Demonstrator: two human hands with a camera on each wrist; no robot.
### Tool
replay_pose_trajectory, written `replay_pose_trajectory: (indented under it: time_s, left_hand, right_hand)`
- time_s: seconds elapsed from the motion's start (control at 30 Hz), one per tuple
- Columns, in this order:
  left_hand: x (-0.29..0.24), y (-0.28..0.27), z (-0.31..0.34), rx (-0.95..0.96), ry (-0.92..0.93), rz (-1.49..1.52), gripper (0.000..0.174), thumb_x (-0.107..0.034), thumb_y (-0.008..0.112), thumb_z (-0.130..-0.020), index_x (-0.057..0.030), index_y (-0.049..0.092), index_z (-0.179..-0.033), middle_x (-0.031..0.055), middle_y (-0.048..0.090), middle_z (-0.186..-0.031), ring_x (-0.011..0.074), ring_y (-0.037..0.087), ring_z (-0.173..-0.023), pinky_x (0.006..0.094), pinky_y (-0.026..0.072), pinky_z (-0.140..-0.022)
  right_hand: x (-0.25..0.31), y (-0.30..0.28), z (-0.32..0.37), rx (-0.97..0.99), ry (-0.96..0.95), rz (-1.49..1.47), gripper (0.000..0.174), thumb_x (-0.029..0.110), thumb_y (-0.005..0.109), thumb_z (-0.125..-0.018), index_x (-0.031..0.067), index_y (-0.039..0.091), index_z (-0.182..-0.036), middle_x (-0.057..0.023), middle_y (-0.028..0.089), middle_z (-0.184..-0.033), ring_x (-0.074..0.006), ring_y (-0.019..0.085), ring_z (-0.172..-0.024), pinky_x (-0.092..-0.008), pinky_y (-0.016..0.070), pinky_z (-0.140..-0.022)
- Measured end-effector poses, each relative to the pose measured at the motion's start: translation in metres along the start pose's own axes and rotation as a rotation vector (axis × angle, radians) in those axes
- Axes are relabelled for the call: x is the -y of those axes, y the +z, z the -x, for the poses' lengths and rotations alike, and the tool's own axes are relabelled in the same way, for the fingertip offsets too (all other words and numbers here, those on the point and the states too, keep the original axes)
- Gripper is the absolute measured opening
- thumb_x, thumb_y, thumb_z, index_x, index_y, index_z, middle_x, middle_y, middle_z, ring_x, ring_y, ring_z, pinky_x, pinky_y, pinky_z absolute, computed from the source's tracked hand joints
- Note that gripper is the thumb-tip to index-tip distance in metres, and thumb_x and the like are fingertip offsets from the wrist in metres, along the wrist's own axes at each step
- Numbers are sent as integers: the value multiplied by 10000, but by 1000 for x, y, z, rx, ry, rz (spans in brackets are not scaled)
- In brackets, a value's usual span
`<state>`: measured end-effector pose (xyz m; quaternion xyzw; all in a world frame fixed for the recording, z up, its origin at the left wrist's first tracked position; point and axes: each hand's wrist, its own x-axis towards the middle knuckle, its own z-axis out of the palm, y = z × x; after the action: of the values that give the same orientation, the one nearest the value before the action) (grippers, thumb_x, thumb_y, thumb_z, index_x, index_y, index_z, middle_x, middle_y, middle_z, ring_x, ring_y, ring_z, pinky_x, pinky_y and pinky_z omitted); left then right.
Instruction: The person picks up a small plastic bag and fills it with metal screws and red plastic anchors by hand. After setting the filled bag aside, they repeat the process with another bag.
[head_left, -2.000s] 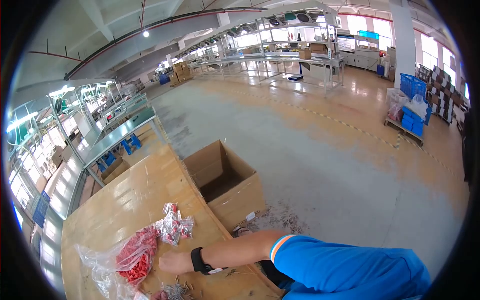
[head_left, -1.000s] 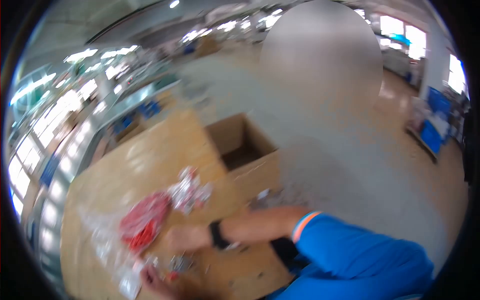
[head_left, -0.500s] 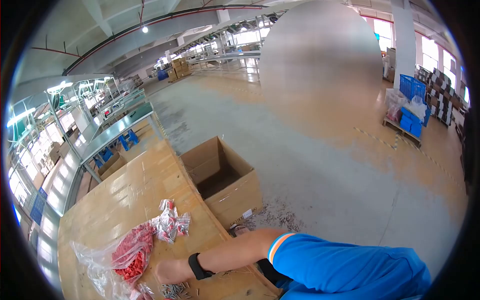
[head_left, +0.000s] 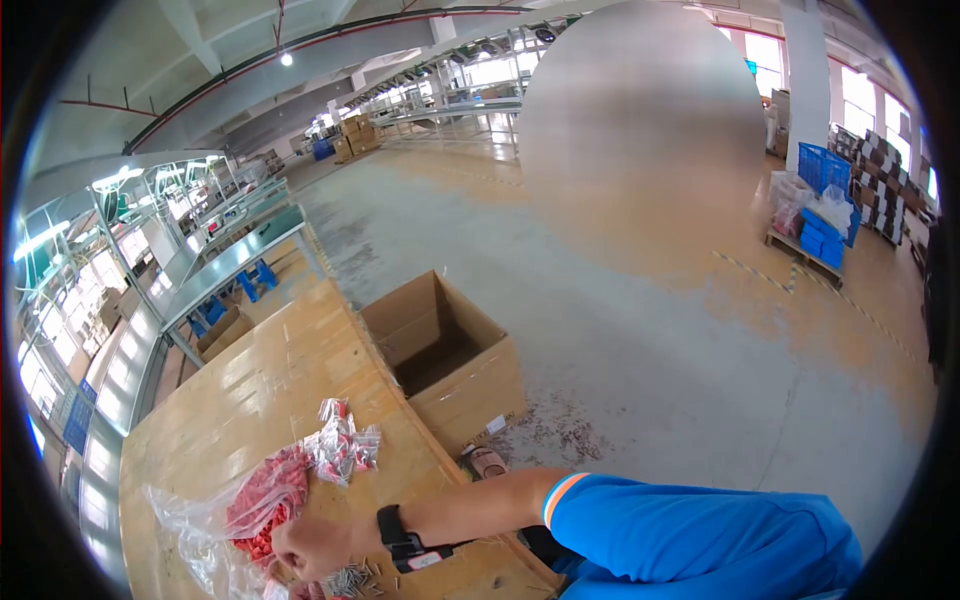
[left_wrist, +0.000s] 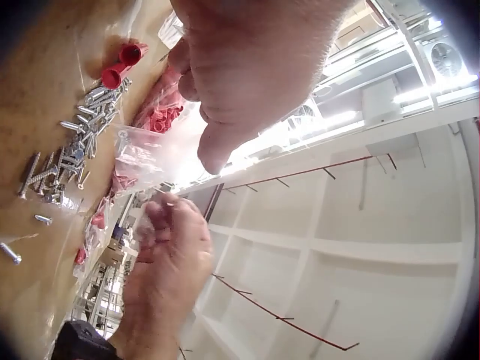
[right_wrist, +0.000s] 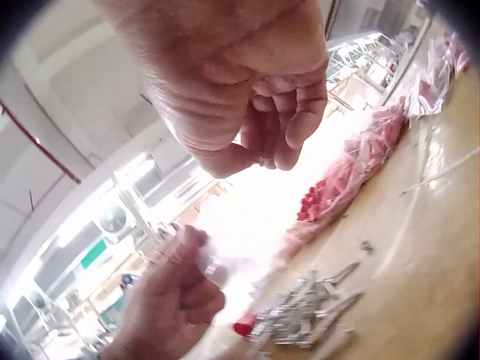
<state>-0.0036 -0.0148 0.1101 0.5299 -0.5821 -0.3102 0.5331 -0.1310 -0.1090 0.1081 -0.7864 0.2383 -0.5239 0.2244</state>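
In the head view my right hand is over the near side of a clear bag of red plastic pieces. Its thumb and curled fingers pinch something tiny, too small to make out, in the right wrist view. My left hand pinches thin clear plastic between thumb and fingers; from its own wrist camera the hand looms large at the top. Loose silver screws lie on the table by two red pieces. The head view hides most of the left hand.
Small clear packets with red pieces lie farther back on the wooden table. An open cardboard box stands beyond the table's right edge. Past the walkway are a pallet with blue bins and long work benches.
Since half a second ago my right hand has moved slightly left, toward the red pieces, and its wrist has turned. The head view, swung and blurred a second ago, is steady again.
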Motion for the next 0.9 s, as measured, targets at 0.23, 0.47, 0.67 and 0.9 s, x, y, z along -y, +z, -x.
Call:
replay_pose_trajectory:
  time_s: [0.23, 0.47, 0.67, 0.9]
  left_hand:
    - [-4, 4, 3, -6, -54, 117, 164, -43, 595, -833, -37, 499, -700, -28, 423, -645, 71, 373, -568, 227, 337, -462]
    - [7, 6, -3, -13, 2, 72, 109, -49, 601, -832, -21, 544, -743, -21, 453, -653, 77, 394, -573, 225, 350, -468]
    - [8, 7, -5, 34, -29, 76, 114, -96, 600, -845, 16, 592, -865, 25, 525, -732, 101, 446, -634, 234, 392, -515]
    - [38, -7, -11, -150, 172, 163, 89, -94, 535, -874, -58, 530, -793, -54, 416, -650, 42, 352, -583, 205, 278, -501]
  right_hand:
    - [8, 10, 9, 86, 70, -129, 102, 10, 605, -587, 15, 503, -578, -134, 559, -649, -309, 562, -643, -378, 431, -560]
    - [-5, 2, 8, 176, 36, 9, 62, 22, 599, -600, 18, 536, -601, -136, 569, -669, -306, 567, -660, -378, 438, -578]
    - [-14, 1, 10, 151, 97, -26, 62, 47, 606, -614, 10, 556, -610, -140, 572, -669, -296, 573, -661, -380, 442, -582]
    - [92, -80, 10, 497, 66, -441, 138, 159, 642, -780, 31, 634, -831, -93, 615, -748, -220, 597, -694, -328, 474, -627]
